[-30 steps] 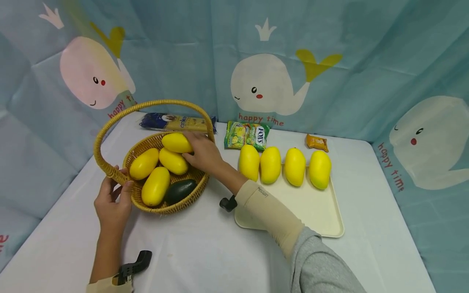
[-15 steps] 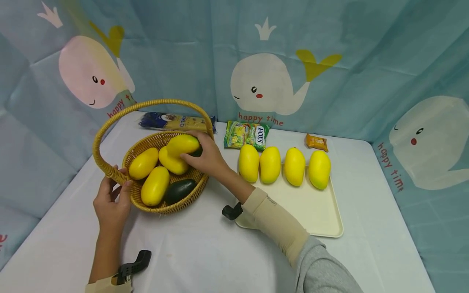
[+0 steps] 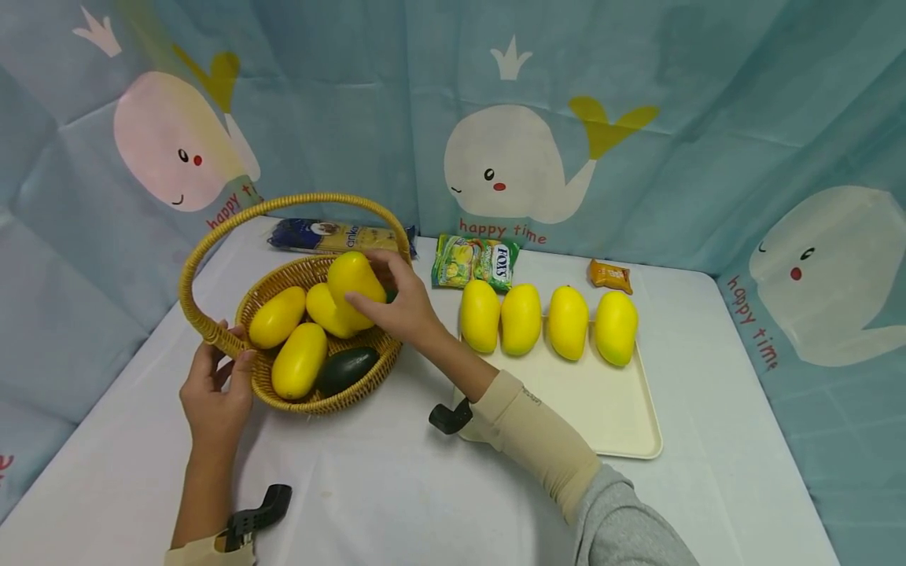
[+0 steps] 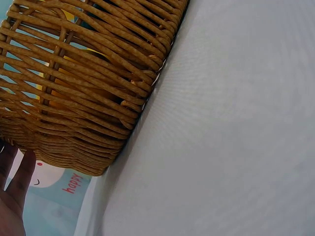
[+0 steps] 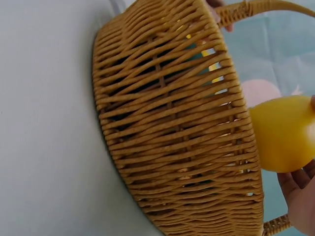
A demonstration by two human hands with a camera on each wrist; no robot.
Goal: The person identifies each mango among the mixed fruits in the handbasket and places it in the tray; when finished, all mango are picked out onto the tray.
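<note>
tabletop (image 3: pixel 382 487); mango (image 3: pixel 351 277) in right grip (image 3: pixel 406 303)

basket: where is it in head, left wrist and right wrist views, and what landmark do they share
Head: basket left of centre, with the left hand at the foot of its handle.
Left wrist: fills the upper left.
Right wrist: large, down the middle, top edge to bottom.
Shared landmark: blue curtain, along the back, at lower left and at right, respectively.
</note>
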